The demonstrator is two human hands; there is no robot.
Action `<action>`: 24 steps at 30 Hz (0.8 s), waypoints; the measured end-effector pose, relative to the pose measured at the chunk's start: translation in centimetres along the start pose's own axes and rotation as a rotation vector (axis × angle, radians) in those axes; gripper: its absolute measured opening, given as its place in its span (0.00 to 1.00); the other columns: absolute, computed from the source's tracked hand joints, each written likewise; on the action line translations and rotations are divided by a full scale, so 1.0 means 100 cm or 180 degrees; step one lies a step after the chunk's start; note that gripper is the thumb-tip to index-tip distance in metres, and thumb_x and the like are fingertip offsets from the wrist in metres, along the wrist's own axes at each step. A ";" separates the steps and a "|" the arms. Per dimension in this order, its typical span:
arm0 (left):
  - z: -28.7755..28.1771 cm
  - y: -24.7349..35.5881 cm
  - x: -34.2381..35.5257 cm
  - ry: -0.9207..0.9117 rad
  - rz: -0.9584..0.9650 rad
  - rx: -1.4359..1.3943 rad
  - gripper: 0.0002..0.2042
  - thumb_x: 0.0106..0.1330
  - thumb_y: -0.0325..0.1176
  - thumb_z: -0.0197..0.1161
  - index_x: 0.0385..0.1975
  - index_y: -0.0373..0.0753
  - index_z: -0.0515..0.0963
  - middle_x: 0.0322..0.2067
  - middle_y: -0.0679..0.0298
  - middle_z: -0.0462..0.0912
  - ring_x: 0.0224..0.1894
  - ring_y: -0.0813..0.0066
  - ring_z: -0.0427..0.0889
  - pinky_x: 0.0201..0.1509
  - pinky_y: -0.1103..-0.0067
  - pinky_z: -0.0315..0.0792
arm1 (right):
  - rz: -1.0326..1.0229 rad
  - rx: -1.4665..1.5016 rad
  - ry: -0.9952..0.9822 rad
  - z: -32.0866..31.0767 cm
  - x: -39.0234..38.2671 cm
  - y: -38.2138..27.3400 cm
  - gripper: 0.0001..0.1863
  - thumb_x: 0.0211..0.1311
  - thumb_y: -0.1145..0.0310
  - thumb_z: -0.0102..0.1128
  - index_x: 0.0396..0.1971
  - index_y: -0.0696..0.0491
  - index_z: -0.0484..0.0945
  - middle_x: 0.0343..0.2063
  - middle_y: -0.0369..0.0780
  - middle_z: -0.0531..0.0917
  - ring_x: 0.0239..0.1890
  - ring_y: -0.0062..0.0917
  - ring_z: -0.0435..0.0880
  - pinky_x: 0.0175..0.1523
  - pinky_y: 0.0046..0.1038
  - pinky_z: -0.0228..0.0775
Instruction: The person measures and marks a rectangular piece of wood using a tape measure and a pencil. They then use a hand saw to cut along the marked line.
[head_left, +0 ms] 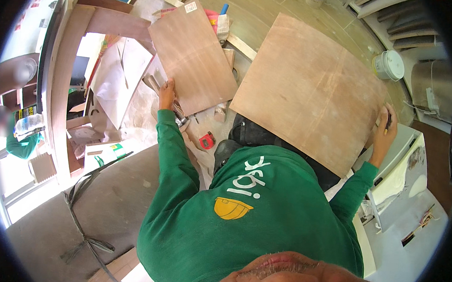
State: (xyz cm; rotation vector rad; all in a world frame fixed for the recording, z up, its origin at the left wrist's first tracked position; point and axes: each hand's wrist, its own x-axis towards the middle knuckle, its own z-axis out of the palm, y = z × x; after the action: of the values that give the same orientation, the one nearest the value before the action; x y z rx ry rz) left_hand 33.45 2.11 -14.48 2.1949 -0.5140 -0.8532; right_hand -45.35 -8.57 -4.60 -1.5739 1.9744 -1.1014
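My left hand (166, 94) is closed on the near left edge of a smaller plywood panel (194, 59), which has a white sticker at its far end. A larger, nearly square plywood panel (309, 89) lies tilted in front of me, over my legs. At its right edge my right hand (386, 129) is closed, with the fingers on the panel's edge. A small dark item with a yellowish tip shows between those fingers; its kind is unclear. Below the smaller panel lies a red tape measure (207, 140). Metal tools (180, 120), partly hidden, lie beside my left hand.
A white bucket (389, 65) stands on the floor at the far right. On the left rises a wooden frame (69, 84). A grey padded surface tied with a dark cord (83, 230) fills the lower left. A pale cabinet panel (403, 239) is at my right.
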 end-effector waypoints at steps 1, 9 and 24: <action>-0.006 -0.004 0.012 -0.0024 -0.0061 -0.0091 0.22 0.80 0.46 0.67 0.61 0.33 0.84 0.42 0.62 0.87 0.37 0.75 0.81 0.36 0.75 0.74 | -0.0060 -0.0004 0.0015 -0.002 -0.002 0.006 0.20 0.84 0.60 0.60 0.61 0.61 0.84 0.58 0.48 0.89 0.63 0.37 0.85 0.70 0.35 0.72; 0.027 0.051 -0.038 0.0407 0.0884 -0.2052 0.20 0.80 0.38 0.69 0.57 0.25 0.86 0.49 0.55 0.90 0.50 0.71 0.87 0.57 0.77 0.79 | -0.0387 -0.0137 0.0076 -0.006 -0.011 -0.016 0.20 0.85 0.62 0.58 0.61 0.61 0.84 0.58 0.48 0.88 0.64 0.35 0.84 0.71 0.35 0.71; -0.029 0.185 -0.143 0.0336 0.1920 -0.2220 0.17 0.80 0.35 0.70 0.55 0.24 0.85 0.47 0.60 0.89 0.48 0.76 0.85 0.56 0.79 0.80 | -0.0823 0.0720 -0.0133 0.024 -0.011 -0.072 0.16 0.84 0.66 0.61 0.59 0.62 0.82 0.56 0.45 0.87 0.61 0.31 0.84 0.71 0.32 0.71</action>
State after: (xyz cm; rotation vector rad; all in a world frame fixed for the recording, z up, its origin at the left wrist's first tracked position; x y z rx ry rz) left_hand 23.58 -0.62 6.78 1.3283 -0.6566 -0.4775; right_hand -38.77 -8.78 -0.77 -1.7438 1.5863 -1.3266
